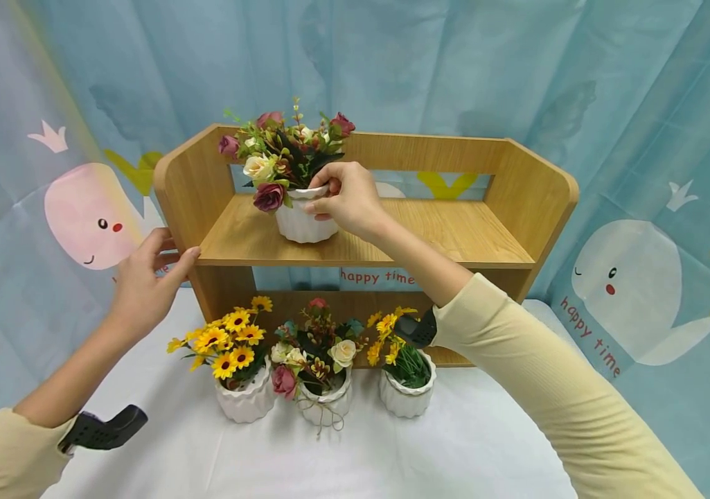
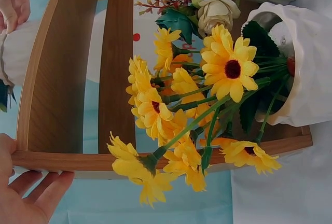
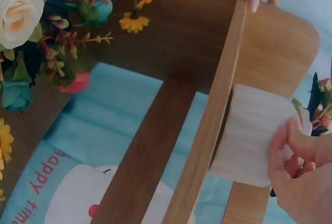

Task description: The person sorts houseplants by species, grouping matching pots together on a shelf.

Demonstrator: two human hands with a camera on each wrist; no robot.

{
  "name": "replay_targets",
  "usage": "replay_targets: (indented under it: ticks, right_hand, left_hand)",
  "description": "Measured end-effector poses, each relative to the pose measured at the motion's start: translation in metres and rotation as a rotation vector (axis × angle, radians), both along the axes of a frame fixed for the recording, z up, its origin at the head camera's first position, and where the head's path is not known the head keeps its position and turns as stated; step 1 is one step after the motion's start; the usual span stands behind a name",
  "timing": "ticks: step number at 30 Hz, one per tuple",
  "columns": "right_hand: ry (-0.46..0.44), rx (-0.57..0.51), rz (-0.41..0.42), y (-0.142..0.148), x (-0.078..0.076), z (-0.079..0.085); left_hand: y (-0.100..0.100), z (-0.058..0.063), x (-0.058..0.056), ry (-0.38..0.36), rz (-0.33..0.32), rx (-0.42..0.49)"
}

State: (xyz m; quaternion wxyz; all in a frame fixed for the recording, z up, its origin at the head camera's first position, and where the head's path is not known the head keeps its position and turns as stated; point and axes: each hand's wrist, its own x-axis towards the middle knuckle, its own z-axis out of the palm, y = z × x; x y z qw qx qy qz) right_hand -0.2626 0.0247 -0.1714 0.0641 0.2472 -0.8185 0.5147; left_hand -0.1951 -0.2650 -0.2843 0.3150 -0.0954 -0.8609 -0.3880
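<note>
My right hand (image 1: 351,197) pinches the rim of a white fluted pot (image 1: 305,220), thumb outside and fingers over the edge. Roses and other artificial flowers (image 1: 276,156) in dusky purple and cream fill this pot. It is at the left part of the upper board of a wooden shelf (image 1: 429,225); in the right wrist view the pot's wall (image 3: 254,136) shows beside the board. On the shelf's left side panel, my left hand (image 1: 149,274) grips the front edge, thumb at the board's corner and fingers against the outer face (image 2: 39,195).
Before the shelf, on a white cloth (image 1: 454,443), stand a pot of yellow sunflowers (image 1: 245,398), a mixed rose pot (image 1: 326,405) tied with twine, and another yellow-flowered pot (image 1: 407,391). A blue printed curtain (image 1: 454,69) hangs behind.
</note>
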Motion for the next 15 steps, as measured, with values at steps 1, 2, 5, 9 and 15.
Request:
replay_targets:
  ticks: [1, 2, 5, 9, 15]
  right_hand:
    - [-0.003, 0.001, 0.001, -0.001, 0.0, -0.001]
    - [-0.005, 0.002, 0.001, -0.001, 0.0, -0.002]
    - [-0.012, 0.0, 0.009, -0.003, 0.0, -0.005]
    - [-0.01, -0.017, 0.021, -0.003, 0.0, -0.008]
    - [0.0, -0.063, 0.035, -0.002, 0.0, -0.013]
  left_hand:
    - [0.0, 0.0, 0.0, 0.002, -0.003, 0.002]
    - [0.001, 0.0, 0.0, 0.003, -0.005, 0.003]
    - [0.002, 0.001, 0.0, 0.002, -0.001, -0.004]
    - [0.003, 0.002, 0.001, -0.008, 0.004, -0.012]
    - [0.002, 0.001, 0.001, -0.009, 0.005, -0.004]
